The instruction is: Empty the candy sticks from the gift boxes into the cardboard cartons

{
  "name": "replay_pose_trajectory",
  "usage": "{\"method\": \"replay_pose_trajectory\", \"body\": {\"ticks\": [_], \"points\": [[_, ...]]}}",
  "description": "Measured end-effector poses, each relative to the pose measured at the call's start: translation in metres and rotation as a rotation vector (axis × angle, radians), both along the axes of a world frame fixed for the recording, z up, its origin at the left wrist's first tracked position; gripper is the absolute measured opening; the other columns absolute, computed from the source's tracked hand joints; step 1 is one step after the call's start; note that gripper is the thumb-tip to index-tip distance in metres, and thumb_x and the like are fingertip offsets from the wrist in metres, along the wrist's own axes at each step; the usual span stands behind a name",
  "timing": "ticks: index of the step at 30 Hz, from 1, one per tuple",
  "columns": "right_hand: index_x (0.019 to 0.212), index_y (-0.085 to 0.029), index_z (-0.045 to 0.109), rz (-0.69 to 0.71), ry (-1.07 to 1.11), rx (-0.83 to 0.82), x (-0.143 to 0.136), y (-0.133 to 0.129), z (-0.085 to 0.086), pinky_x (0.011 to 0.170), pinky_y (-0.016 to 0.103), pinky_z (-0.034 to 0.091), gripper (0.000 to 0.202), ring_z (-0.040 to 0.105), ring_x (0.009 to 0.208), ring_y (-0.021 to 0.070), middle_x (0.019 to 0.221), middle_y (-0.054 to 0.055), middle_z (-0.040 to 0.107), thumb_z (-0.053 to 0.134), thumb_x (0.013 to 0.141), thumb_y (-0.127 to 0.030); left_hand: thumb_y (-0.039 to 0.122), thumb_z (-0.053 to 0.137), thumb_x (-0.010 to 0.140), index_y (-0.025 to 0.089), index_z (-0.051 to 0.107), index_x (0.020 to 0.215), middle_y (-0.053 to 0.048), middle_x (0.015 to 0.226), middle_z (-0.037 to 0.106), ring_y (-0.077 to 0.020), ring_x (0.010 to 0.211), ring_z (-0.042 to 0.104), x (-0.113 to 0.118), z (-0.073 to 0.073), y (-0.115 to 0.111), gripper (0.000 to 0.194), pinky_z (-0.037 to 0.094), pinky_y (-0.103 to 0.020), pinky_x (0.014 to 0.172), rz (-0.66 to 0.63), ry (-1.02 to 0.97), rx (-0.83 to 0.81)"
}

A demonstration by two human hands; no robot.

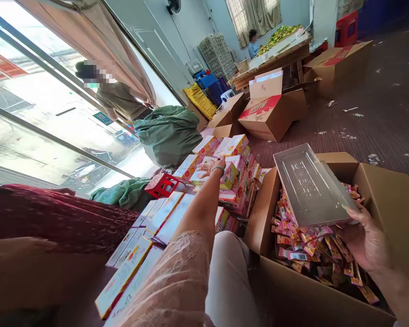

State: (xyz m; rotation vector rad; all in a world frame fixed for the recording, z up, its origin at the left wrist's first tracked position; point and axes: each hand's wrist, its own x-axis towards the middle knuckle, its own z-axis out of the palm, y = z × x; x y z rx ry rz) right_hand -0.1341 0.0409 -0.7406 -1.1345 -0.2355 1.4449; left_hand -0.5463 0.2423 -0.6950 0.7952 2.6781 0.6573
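Note:
My right hand (366, 234) grips a clear plastic tray (303, 186) by its near right corner. The tray has embossed ridges and is tilted above a cardboard carton (313, 286). Many small pink and orange sachets (305, 252) lie loose inside that carton. My left hand (209, 168) is stretched far forward, its fingers spread over the top of a stack of printed boxes (236, 181). The palm seems to touch a box with a green and pink side; whether the fingers grip it I cannot tell.
More white printed boxes (129, 268) lie at left of my arm. A red stool (162, 184) and a green sack (170, 131) stand beyond. Open cartons (266, 113) sit on the floor ahead. Another person in dark red clothing (54, 218) is close at left; others are farther back.

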Motion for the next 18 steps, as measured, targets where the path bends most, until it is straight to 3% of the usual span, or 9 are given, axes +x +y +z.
{"method": "replay_pose_trajectory", "body": {"ticks": [4,10,15,18], "points": [[0.098,-0.031,0.074,0.018,-0.013,-0.033,0.000,-0.001,-0.002,0.057,0.028,0.064,0.056,0.076,0.092,0.0271,0.105,0.002,0.079,0.091,0.045,-0.036,0.053,0.080,0.082,0.009,0.022,0.172,-0.037,0.165,0.039,-0.0555,0.155,0.033,-0.012,-0.019,0.002,0.116,0.034,-0.073,0.114,0.164,-0.205,0.035],[0.102,-0.032,0.076,0.046,0.015,-0.029,0.005,-0.003,0.002,0.067,0.035,0.070,0.058,0.076,0.106,0.0330,0.116,0.005,0.079,0.092,0.047,-0.038,0.029,0.084,0.074,0.005,0.031,0.165,-0.034,0.162,0.042,-0.0508,0.148,0.044,-0.024,-0.017,-0.008,0.108,0.038,-0.059,0.117,0.083,-0.292,0.199],[0.091,-0.029,0.074,0.005,0.004,-0.007,0.010,0.001,0.000,0.064,0.034,0.069,0.050,0.077,0.093,0.0286,0.106,0.004,0.079,0.090,0.044,-0.035,0.037,0.090,0.067,0.010,0.038,0.160,-0.037,0.161,0.039,-0.0622,0.153,0.028,-0.026,-0.020,-0.023,0.111,0.028,-0.074,0.118,0.280,-0.282,0.114],[0.086,-0.029,0.074,-0.015,-0.008,0.010,0.015,0.003,-0.004,0.063,0.038,0.069,0.045,0.074,0.080,0.0272,0.095,0.003,0.077,0.089,0.045,-0.033,0.027,0.084,0.069,0.005,0.037,0.156,-0.038,0.159,0.042,-0.0580,0.152,0.035,-0.026,-0.018,-0.036,0.102,0.037,-0.065,0.116,0.205,-0.442,0.227]]}}
